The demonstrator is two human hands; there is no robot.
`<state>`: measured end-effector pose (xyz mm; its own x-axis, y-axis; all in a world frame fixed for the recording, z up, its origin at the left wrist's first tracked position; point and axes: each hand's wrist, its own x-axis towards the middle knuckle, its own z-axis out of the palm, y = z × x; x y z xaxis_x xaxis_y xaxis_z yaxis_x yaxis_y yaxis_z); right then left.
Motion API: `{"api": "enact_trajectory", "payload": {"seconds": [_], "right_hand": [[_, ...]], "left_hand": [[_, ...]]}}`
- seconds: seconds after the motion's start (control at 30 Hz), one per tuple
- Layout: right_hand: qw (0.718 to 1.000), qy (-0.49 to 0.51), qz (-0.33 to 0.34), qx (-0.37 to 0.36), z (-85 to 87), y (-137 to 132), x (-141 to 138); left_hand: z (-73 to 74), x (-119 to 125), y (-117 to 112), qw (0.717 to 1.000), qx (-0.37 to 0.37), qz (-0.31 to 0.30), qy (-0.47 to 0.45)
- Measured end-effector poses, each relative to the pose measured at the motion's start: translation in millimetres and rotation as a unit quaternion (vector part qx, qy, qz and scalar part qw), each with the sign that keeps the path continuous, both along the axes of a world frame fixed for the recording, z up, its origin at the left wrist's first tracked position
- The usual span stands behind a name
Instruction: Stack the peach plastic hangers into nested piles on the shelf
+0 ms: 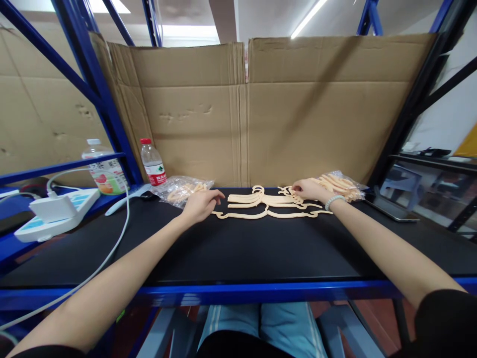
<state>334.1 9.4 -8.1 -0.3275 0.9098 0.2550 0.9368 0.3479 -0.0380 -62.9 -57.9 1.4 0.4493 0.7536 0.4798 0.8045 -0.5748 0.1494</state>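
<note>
Several thin beige strips with curled, hook-like ends lie in the middle of the black table. The nearest is a long, wavy beige strip (248,216), joined at its centre. Behind it are stacked beige strips (244,200) in a left and a right bunch. My left hand (203,205) is by the left end of the long strip, fingers loosely bent and apart, with nothing visible in them. At the right, my right hand (311,191) has its fingertips closed on a curly beige piece (298,198) at the end of the right bunch.
Clear plastic bags of beige pieces lie at left (184,189) and right (335,185). A red-capped bottle (152,164) stands back left. A white cable (124,223) runs from a power strip (80,204). A dark flat device (393,209) lies right. Cardboard (309,109) walls the back.
</note>
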Motion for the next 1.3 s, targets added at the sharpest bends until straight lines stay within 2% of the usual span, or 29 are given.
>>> {"api": "enact_trajectory", "payload": {"seconds": [0.13,0.3,0.47,0.6,0.7,0.77,0.9,0.97,1.07,1.13,1.2,1.27,1.3], "right_hand": [[0.999,-0.039,0.017,-0.024,-1.2,15.7,-3.1],[0.997,-0.066,0.035,-0.017,-6.6,21.6,-4.8],[0.996,-0.062,0.047,0.033,-2.3,12.3,-7.6],[0.995,-0.028,0.022,0.097,4.3,-2.2,-6.6],[0.988,0.025,0.002,0.151,6.7,-11.4,-5.2],[0.976,0.099,0.009,0.196,8.7,-17.1,-7.3],[0.923,0.246,0.103,0.278,18.3,-37.1,-28.6],[0.901,0.26,0.179,0.297,24.0,-53.7,-48.1],[0.88,0.211,0.28,0.32,28.2,-81.6,-81.1],[0.865,0.15,0.339,0.339,26.9,-98.1,-100.5],[0.849,0.079,0.379,0.359,22.8,-111.2,-115.6],[0.833,0.013,0.401,0.382,17.4,-120.9,-126.2],[0.824,-0.012,0.406,0.395,14.8,-124.6,-130.0]], "left_hand": [[1.0,1.9,-2.9,1.0,-0.027,0.001,-0.012],[0.1,2.2,-2.4,1.0,-0.004,-0.004,-0.02],[-3.3,1.2,1.1,0.998,0.028,-0.025,-0.043],[-6.1,2.0,3.2,0.993,0.08,-0.063,-0.056],[-5.4,2.8,2.7,0.991,0.097,-0.082,-0.05],[-4.1,4.8,0.4,0.989,0.105,-0.092,-0.055],[-3.4,20.6,-12.7,0.977,0.109,-0.131,-0.13],[-4.8,34.3,-23.7,0.968,0.053,-0.158,-0.19],[-6.6,54.5,-40.8,0.939,-0.096,-0.183,-0.274],[-6.7,63.2,-49.3,0.894,-0.231,-0.202,-0.327],[-6.6,67.4,-54.3,0.831,-0.35,-0.2,-0.385],[-7.4,68.4,-56.2,0.775,-0.418,-0.195,-0.432],[-8.2,68.3,-56.4,0.758,-0.433,-0.199,-0.446]]}}
